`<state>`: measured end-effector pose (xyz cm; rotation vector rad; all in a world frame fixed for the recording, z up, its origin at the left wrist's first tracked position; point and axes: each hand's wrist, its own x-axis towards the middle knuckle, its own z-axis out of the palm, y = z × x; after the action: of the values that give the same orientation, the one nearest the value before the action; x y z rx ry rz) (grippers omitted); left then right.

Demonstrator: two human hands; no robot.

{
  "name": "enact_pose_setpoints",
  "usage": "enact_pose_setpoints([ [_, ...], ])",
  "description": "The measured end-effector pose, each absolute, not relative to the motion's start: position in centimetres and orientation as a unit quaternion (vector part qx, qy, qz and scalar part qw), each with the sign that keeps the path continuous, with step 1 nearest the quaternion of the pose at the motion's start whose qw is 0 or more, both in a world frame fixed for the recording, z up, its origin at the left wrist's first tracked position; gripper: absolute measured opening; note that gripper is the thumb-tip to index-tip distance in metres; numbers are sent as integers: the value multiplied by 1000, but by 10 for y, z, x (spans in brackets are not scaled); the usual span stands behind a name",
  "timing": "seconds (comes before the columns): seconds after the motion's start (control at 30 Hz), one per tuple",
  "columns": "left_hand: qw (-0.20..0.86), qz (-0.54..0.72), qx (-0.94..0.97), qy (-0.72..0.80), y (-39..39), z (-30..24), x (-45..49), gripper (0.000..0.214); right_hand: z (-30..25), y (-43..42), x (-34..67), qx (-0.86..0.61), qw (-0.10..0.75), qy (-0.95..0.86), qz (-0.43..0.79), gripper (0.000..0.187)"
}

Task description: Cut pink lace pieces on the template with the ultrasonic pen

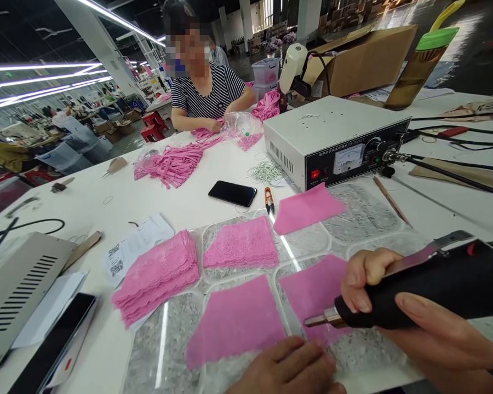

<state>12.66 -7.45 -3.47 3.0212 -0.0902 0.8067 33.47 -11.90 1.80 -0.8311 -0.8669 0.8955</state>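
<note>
My right hand [439,331] is wrapped round a black ultrasonic welding gun [419,290]. The gun's metal tip points left, over a pink fabric piece [312,284] on the clear-topped mat [168,328]. My left hand [290,369] lies flat at the mat's near edge with its fingers stretched out, just below that piece. Left of it is another flat pink piece [238,323]. Behind these lie a stack of pink lace pieces [242,241], a taller lace stack [158,273] and a plain pink piece [308,208].
A control box [337,148] with a dial and cables stands at the back right. Nearby lie a phone [232,193], orange thread snips [269,200] and a pencil [390,200]. Across the table a person [207,98] handles pink straps [172,164]. Another box [24,290] stands left.
</note>
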Motion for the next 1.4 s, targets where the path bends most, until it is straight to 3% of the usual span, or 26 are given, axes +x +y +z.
enact_pose_setpoints([
  [0.4, 23, 256, 966, -26, -73, -32, 126, 11, 27, -117, 331, -400, 716, -415, 395, 21],
  [0.63, 18, 273, 962, -20, -73, -37, 129, 14, 17, -124, 336, -393, 694, -406, 446, 18],
  [0.8, -21, 351, 936, 34, -69, -46, 126, 17, 12, -120, 353, -372, 779, -347, 365, 16],
  [0.9, -44, 357, 929, 87, -61, -48, 126, 30, 12, -117, 365, -385, 823, -297, 296, 13],
  [1.0, -49, 346, 928, 126, -55, -48, 128, 39, 11, -114, 368, -388, 830, -288, 279, 9],
  [1.4, -64, 279, 947, 149, -57, -53, 130, 41, -5, -101, 355, -380, 806, -358, 277, 7],
])
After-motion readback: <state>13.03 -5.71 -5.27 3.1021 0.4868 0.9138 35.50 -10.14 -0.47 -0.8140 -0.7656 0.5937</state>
